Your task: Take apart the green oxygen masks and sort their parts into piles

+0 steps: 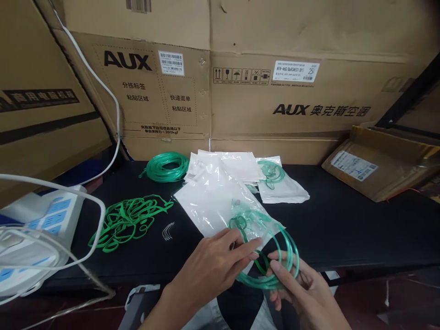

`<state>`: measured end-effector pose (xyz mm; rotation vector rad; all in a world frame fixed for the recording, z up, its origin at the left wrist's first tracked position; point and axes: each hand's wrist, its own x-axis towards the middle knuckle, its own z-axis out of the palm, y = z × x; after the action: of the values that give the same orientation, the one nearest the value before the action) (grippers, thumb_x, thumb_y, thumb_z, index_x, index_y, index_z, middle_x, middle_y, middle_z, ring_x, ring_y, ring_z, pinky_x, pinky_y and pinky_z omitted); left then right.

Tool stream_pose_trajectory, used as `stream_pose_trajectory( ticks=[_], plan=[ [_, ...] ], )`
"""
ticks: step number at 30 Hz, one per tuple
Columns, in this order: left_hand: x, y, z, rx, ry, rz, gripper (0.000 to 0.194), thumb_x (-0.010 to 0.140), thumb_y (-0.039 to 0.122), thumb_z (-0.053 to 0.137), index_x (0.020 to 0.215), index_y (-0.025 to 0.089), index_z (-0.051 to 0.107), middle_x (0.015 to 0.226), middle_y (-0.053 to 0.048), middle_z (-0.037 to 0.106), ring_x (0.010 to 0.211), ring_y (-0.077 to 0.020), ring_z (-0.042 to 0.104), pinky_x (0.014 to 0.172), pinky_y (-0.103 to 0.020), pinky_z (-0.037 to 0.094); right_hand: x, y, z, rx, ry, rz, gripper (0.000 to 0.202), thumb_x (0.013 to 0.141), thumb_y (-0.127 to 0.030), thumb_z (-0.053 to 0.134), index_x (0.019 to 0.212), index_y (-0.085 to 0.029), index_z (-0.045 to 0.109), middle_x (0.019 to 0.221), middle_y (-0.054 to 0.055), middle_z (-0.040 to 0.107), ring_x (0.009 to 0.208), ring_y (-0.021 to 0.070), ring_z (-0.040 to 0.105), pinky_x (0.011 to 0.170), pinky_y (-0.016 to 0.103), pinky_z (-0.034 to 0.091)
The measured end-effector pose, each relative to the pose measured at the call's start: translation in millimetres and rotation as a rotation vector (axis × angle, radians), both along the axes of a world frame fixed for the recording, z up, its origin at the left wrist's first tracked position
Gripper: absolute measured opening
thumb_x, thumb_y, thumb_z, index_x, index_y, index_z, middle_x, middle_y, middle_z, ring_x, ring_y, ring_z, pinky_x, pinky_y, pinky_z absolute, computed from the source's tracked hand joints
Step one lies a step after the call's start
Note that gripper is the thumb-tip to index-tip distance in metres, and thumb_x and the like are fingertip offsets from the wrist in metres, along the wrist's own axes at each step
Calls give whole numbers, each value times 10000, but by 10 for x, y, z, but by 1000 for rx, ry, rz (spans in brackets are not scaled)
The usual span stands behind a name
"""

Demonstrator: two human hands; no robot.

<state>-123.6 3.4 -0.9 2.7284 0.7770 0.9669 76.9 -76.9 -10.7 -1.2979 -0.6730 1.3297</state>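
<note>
Coiled green tubing [291, 247] hangs over the table's front edge, partly inside a clear-fronted white pouch [209, 197]. My right hand [295, 284] grips the coil at its lower right, thumb on top. My left hand [227, 256] is at the pouch's opening, its fingers closed around a darker green strap [263, 263] beside the coil. A clear green mask part shows through the pouch film above my left fingers. Just what lies under the left fingertips is partly hidden.
Behind are a green tubing coil [167, 167], stacked white pouches [240, 165] and another filled pouch [283, 185]. Tangled green straps [132, 220], thin white wires [168, 232] and a power strip [55, 220] with cables lie left. Cardboard boxes [240, 101] stand behind; a smaller box [371, 165] sits right.
</note>
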Motion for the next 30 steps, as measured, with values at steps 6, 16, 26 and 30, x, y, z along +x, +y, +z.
stream_pose_trajectory(
  ticks=[6, 16, 26, 30],
  plan=[
    [145, -71, -8, 22, 12, -77, 301, 1159, 284, 419, 1373, 233, 625, 916, -24, 633, 818, -193, 658, 647, -280, 528, -128, 173, -114, 97, -52, 205, 611, 731, -657, 908, 1024, -149, 737, 660, 21, 702, 502, 198, 693, 491, 310, 596],
    [144, -175, -39, 32, -36, 319, 403, 906, 157, 657, 1290, 273, 619, 1035, -28, 670, 925, -238, 718, 580, -291, 552, -118, 6, -103, 86, 24, 123, 730, 866, -560, 853, 1436, -214, 558, 833, 37, 756, 621, 186, 714, 600, 311, 597],
    [167, -209, -105, 91, 2, 437, 296, 841, 77, 641, 1086, 240, 674, 965, -12, 700, 865, -251, 699, 554, -322, 561, -135, -28, -229, 59, 76, 182, 775, 841, -503, 896, 1481, -222, 560, 1039, 90, 778, 655, 194, 738, 612, 339, 603],
    [136, -162, -174, 143, -6, 430, 161, 942, 72, 605, 993, 209, 673, 912, -14, 704, 822, -240, 704, 575, -340, 588, -245, -23, -241, 94, 119, 89, 733, 814, -508, 913, 1412, -201, 622, 967, 79, 780, 610, 197, 735, 546, 313, 579]
  ],
)
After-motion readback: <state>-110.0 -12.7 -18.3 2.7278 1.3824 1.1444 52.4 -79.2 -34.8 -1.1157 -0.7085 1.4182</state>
